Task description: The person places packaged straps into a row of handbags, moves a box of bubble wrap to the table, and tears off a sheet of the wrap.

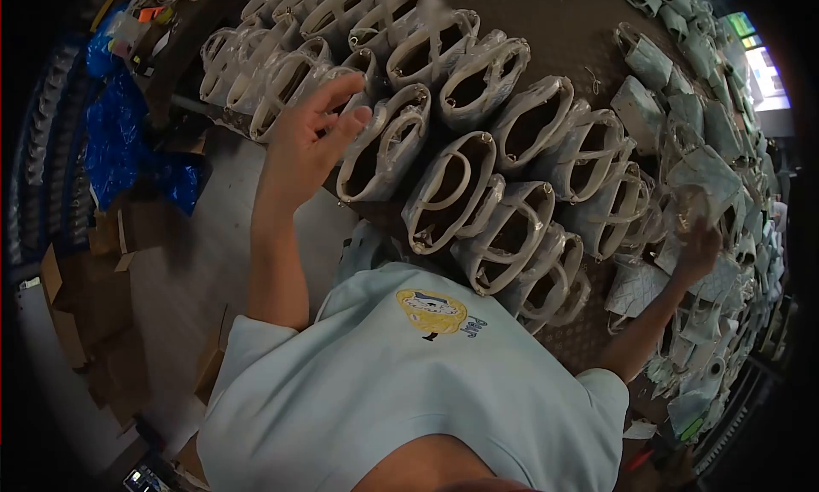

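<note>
Rows of white handbags wrapped in clear plastic [452, 193] stand upright with their mouths open on a dark table [546, 14]. My left hand [311, 142] reaches out at the left end of the rows, fingers spread, its fingertips resting on one wrapped white bag [375, 151]. My right hand [695, 251] is at the right among pale green bags [708, 172] and is closed on a crumpled piece of clear plastic wrap [689, 206]. My light blue T-shirt [409, 381] fills the bottom of the view.
More pale green bags [682, 91] are piled along the right side of the table. On the floor at the left lie cardboard boxes [85, 296] and blue plastic sheeting [115, 142]. A bright screen [763, 74] glows at the far right.
</note>
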`<control>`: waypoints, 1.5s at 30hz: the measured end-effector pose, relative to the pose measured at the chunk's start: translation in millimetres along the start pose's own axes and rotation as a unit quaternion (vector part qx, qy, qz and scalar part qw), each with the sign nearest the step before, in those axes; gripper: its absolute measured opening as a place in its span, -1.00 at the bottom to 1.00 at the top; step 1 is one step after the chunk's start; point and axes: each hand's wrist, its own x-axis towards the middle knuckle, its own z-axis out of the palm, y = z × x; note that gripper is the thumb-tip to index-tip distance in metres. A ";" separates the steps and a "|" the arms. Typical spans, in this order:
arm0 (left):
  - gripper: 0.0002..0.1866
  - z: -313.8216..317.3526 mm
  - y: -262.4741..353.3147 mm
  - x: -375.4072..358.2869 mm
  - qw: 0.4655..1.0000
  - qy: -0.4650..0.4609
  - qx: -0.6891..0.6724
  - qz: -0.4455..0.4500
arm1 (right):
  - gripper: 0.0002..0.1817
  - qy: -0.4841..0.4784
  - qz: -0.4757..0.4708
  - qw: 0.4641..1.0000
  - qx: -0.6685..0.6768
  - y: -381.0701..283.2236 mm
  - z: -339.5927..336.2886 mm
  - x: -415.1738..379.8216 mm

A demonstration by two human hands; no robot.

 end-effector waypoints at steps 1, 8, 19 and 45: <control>-0.55 -0.6 0.3 1.2 1.000 -0.008 -0.003 -0.003 | -0.78 0.005 -0.005 0.994 0.112 -23.5 -16.0 2.9; -0.37 -13.7 2.7 19.2 0.961 -0.258 0.056 0.085 | -0.82 -0.187 0.118 0.841 0.493 -221.7 -2.1 -84.4; -0.58 -47.8 -21.7 40.4 0.869 -0.361 -0.337 -0.029 | -0.62 -0.348 0.156 0.715 0.587 -378.3 66.3 -202.8; -0.45 -4.8 -136.7 -3.8 0.971 -0.192 0.087 -0.112 | -0.46 -0.365 -0.030 0.925 -0.097 -367.0 137.0 -251.8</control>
